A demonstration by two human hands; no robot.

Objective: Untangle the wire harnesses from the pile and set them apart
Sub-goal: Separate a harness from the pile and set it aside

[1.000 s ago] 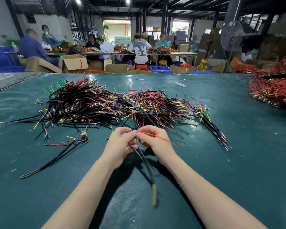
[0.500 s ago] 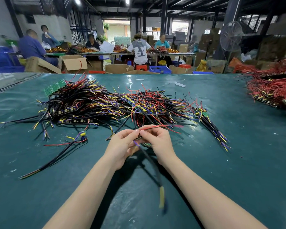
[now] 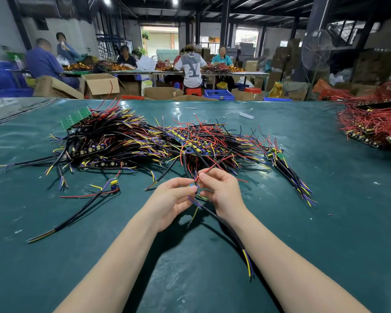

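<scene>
Two hands pinch one small wire harness (image 3: 246, 261) just in front of the pile (image 3: 133, 141) on the counter (image 3: 314, 233): left hand (image 3: 171, 198) and right hand (image 3: 222, 193), fingers (image 3: 209, 177) curled on its tiny board end. It looks light and bendy (thin wires snag easily), so holding by the board seems best.

Both bare forearms enter from the bottom edge and converge toward centre, wrists roughly level. Left hand (image 3: 169, 199): thumb side up, thumb and forefinger pinching the head end of a wire harness (image 3: 247, 262), remaining fingers loosely curled beneath. Right hand (image 3: 224, 195): just beside the left, fingertips almost meeting it, thumb and forefinger pinching the same harness, other fingers curled.
</scene>
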